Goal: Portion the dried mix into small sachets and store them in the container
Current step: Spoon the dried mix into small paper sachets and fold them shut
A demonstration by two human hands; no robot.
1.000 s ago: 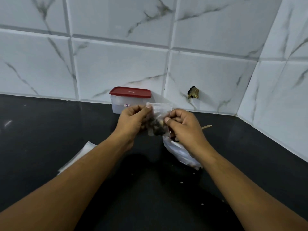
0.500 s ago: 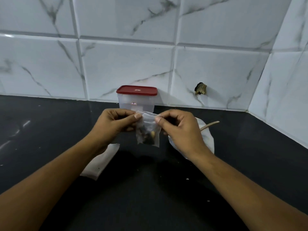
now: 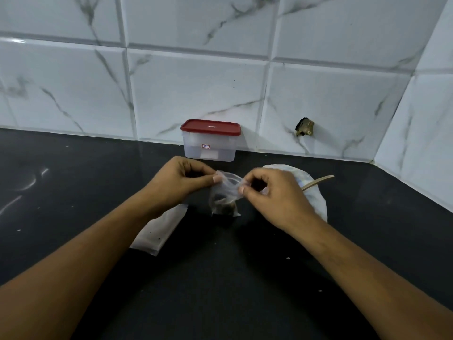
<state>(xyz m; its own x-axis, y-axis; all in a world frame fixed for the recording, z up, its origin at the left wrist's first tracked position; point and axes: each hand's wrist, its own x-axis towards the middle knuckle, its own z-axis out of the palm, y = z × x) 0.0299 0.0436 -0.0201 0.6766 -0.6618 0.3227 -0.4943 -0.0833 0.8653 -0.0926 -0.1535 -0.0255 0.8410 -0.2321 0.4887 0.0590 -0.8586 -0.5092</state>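
1 sachet [image 3: 224, 197], dark mix inside: mouth pinched between left hand [image 3: 181, 182] and right hand [image 3: 272, 195], likely for sealing. 1 container [image 3: 210, 141] behind, lid on, for storage.

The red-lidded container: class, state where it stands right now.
In the head view the container stands near centre, at the back of the black counter, against the tiled wall, just beyond the left hand.

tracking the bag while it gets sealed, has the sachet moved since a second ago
Yes. Against the container, the sachet has dropped toward the person: it overlapped the container's right corner then and now hangs below its base.
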